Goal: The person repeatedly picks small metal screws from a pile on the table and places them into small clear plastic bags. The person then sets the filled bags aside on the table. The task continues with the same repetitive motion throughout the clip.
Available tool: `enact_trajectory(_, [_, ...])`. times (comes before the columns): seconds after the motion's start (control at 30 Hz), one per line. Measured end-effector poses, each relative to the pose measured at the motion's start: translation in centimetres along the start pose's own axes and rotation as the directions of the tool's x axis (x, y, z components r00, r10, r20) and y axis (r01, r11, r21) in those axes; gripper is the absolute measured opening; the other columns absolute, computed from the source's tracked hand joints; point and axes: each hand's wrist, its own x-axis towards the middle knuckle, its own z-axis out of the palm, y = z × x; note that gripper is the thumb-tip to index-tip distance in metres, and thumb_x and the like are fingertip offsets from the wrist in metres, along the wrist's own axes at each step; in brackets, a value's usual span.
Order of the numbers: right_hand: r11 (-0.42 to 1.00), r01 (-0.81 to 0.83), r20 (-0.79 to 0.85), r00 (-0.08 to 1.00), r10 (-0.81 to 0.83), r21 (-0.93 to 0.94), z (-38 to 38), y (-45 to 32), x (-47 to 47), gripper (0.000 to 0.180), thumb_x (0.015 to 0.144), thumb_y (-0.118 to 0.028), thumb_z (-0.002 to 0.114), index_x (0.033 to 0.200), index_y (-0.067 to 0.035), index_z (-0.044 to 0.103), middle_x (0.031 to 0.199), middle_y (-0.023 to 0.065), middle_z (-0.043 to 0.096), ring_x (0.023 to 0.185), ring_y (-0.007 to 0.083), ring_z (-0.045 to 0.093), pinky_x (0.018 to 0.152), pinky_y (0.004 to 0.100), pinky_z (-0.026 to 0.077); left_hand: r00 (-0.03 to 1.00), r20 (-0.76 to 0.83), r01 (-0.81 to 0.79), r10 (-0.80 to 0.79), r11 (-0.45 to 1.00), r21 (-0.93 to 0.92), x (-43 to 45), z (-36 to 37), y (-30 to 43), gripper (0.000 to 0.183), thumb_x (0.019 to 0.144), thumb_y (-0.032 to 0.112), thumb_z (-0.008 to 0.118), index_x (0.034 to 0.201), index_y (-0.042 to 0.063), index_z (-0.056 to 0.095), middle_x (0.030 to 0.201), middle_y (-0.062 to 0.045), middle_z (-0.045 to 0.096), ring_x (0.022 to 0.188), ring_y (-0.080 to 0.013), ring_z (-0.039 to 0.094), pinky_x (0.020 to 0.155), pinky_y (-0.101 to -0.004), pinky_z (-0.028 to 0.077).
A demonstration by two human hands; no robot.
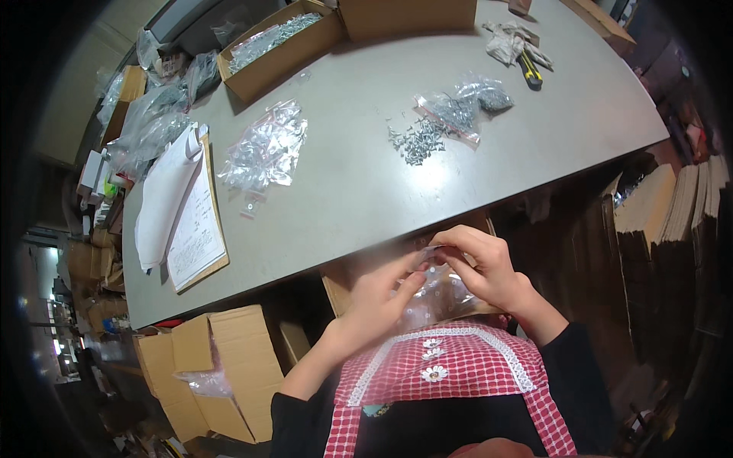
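Note:
Close to my chest, just off the table's near edge, my left hand [381, 289] and my right hand [484, 263] meet over a small clear plastic bag [430, 253]. Both sets of fingers pinch its upper edge; my fingers partly hide it. Beneath my hands lie more clear bags [441, 292] with small round pale pieces, in an open cardboard box [337, 291] mostly hidden by my arms. On the table ahead are a heap of loose screws [421, 142], bags of screws [461, 109] and a pile of small zip bags holding washer-like pieces [266, 149].
A clipboard with papers [197, 229] lies at the table's left. Farther back stands a cardboard box of bagged screws [275, 46]. A yellow-black utility knife [530, 71] rests by a crumpled glove [507, 43]. An opened carton [229, 366] sits lower left; flattened cardboard [681, 200] stands right.

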Motion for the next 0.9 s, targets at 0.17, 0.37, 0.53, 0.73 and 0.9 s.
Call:
enact_trajectory(0.17, [0.936,0.274,0.177,0.955,-0.238,-0.222,-0.3,-0.4,1.0,0.058,0.072,0.005,0.070,0.130,0.001,0.070,0.116,0.0201,0.068,0.102,0.0409,0.070,0.089,0.0457,0.059,0.917,-0.213,-0.233,0.336,0.888,0.397,1.0,-1.1,0.5,0.053,0.084,0.001,0.075,0.136,0.001,0.066,0.121,-0.020,0.074,0.104,-0.0385,0.072,0.094,-0.0445,0.057])
enact_trajectory(0.37, [0.972,0.080,0.141,0.989,-0.050,-0.221,-1.2,0.3,4.1,0.060,0.078,0.006,0.065,0.137,0.001,0.060,0.124,0.0250,0.066,0.110,0.0455,0.067,0.096,0.0474,0.057,0.883,-0.333,-0.191,0.331,0.901,0.389,2.8,-0.9,-0.4,0.037,0.087,0.001,0.070,0.124,0.002,0.072,0.107,-0.019,0.075,0.094,-0.0367,0.073,0.083,-0.0436,0.057])
enact_trajectory(0.53, [0.797,0.064,-0.044,0.993,-0.113,-0.601,-2.7,3.0,8.5,0.051,0.089,0.007,0.062,0.140,0.004,0.057,0.142,0.0249,0.059,0.134,0.0452,0.056,0.114,0.0486,0.046,0.890,-0.330,-0.189,0.315,0.913,0.360,2.9,-1.4,-0.7,0.015,0.091,0.002,0.072,0.105,0.004,0.078,0.091,-0.013,0.074,0.082,-0.0335,0.069,0.076,-0.0441,0.055])
enact_trajectory(0.73, [0.850,0.167,0.164,0.982,-0.096,-0.500,-1.4,3.7,10.1,0.064,0.077,0.010,0.060,0.141,0.008,0.054,0.146,0.0265,0.055,0.139,0.0456,0.050,0.119,0.0492,0.042,0.825,-0.412,-0.238,0.388,0.898,0.370,3.6,-1.3,-0.7,0.010,0.091,0.003,0.072,0.098,0.007,0.077,0.087,-0.010,0.073,0.080,-0.0327,0.069,0.074,-0.0426,0.055])
enact_trajectory(0.9, [0.904,0.163,0.172,0.980,-0.102,-0.394,-2.1,3.0,10.5,0.060,0.079,0.009,0.061,0.139,0.004,0.058,0.142,0.0252,0.057,0.134,0.0453,0.054,0.116,0.0484,0.045,0.828,-0.404,-0.226,0.390,0.890,0.396,3.6,-1.7,-0.9,0.002,0.090,0.006,0.074,0.090,0.006,0.072,0.083,-0.010,0.071,0.079,-0.0324,0.069,0.072,-0.0424,0.055])
